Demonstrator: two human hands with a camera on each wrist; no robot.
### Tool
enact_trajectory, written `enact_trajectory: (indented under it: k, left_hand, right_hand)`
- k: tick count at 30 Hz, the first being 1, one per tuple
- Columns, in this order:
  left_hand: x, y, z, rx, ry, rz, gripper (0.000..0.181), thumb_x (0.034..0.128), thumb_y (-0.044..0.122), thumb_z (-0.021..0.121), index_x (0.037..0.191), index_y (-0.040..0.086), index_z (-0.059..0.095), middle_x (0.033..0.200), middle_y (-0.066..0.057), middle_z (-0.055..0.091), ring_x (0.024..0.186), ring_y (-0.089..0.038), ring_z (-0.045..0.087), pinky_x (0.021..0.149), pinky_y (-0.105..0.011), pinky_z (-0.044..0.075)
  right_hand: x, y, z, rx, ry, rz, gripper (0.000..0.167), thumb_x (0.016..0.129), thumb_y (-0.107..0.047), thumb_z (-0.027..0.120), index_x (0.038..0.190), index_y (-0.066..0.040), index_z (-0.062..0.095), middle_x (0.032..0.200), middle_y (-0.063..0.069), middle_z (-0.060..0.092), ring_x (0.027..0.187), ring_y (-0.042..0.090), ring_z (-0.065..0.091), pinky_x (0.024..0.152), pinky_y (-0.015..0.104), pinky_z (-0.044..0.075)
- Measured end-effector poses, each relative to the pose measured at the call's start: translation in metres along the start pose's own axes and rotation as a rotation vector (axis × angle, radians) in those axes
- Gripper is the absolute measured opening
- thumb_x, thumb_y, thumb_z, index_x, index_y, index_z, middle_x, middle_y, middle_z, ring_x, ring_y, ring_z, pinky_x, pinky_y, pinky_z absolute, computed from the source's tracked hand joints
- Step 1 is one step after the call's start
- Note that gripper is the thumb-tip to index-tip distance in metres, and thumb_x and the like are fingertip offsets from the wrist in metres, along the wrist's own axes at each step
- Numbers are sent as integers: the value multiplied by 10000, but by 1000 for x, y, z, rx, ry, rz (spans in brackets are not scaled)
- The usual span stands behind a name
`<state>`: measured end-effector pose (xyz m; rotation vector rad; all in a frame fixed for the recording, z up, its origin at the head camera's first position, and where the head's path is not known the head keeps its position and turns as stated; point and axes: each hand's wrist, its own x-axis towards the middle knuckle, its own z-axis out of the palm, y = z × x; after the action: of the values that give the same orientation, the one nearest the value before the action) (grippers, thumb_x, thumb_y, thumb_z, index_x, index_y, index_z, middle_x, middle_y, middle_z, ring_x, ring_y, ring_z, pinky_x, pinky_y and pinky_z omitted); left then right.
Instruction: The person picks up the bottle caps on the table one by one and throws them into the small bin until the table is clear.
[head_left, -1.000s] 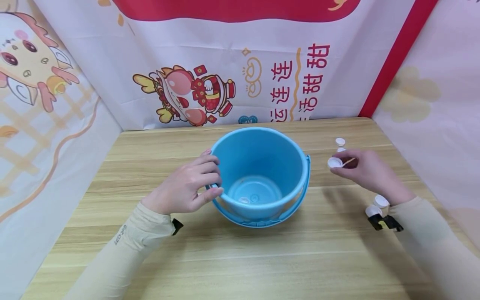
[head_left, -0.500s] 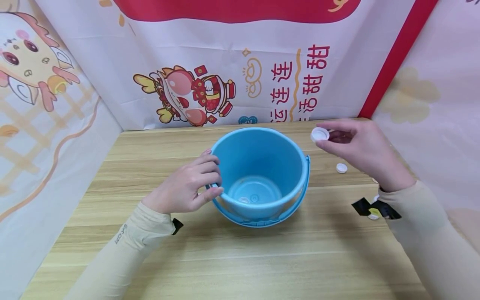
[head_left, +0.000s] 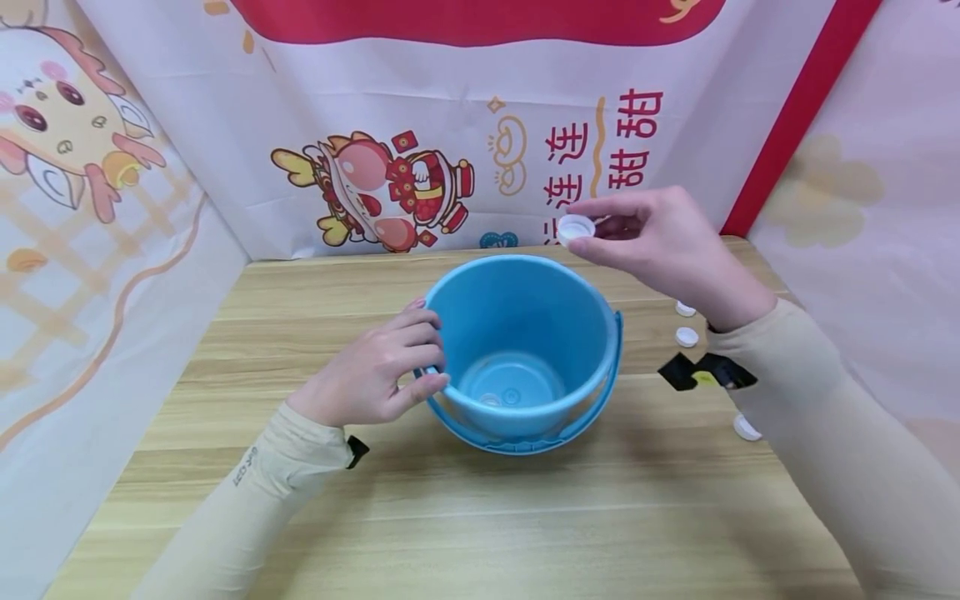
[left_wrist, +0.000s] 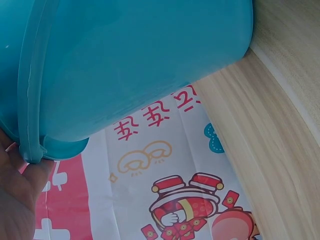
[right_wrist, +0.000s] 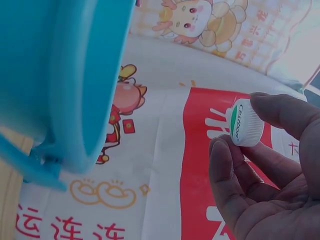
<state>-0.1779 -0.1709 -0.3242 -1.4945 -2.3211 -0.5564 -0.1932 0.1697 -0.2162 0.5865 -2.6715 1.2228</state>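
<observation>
A light blue bucket (head_left: 517, 308) stands on the table, its mouth towards me. My left hand (head_left: 378, 367) holds the bucket's left rim, thumb in front and fingers over the edge. Above the back right of the rim, my right hand (head_left: 667, 246) pinches a white bottle cap (head_left: 576, 230) between thumb and fingers, hollow side facing up towards me. In the right wrist view, this ribbed bottle cap (right_wrist: 247, 123) shows green and dark print on its top. A small pale round thing (head_left: 490, 400) lies on the bucket's floor.
Several white caps lie on the table right of the bucket, among them a near cap (head_left: 747, 427) and a middle cap (head_left: 686, 337). The bucket's handle (head_left: 525, 446) hangs down at the front. A printed cloth (head_left: 420, 83) backs the wooden table (head_left: 487, 533).
My right hand has lifted the bottle cap from the right side of the table and carried it left and up, to above the bucket's back right rim. The left hand stays on the rim.
</observation>
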Motion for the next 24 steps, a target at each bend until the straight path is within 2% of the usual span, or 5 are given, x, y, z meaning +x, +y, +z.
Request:
enact_trajectory:
  k: [6,15,24]
  left_hand:
    - [-1,0,0,-7,0,-1,293,978,404,562,940,145,693,1015,-14,651,1134,-254,538,1133,-481,326]
    - [1,1,0,-11,4,11,485,1026,504,412,914,126,696,983,-25,651,1119,-273,549,1145,-493,300]
    - [0,1,0,-8,3,14,327,988,411,538,918,134,697,989,-31,658,1136,-235,533,1145,-494,299]
  right_hand:
    - [15,-11,9,28,-35,5,446,854,-345,786,1252,-162,698,1073,57,702,908,192,654,741,211,555]
    - [26,-16,20,28,-90,23,498,849,-402,775,1279,-170,679,1113,27,691,923,181,640,773,293,564]
    - [32,-9,32,54,-140,44,515,843,-396,779,1299,-185,665,1106,21,697,910,189,647,777,321,573]
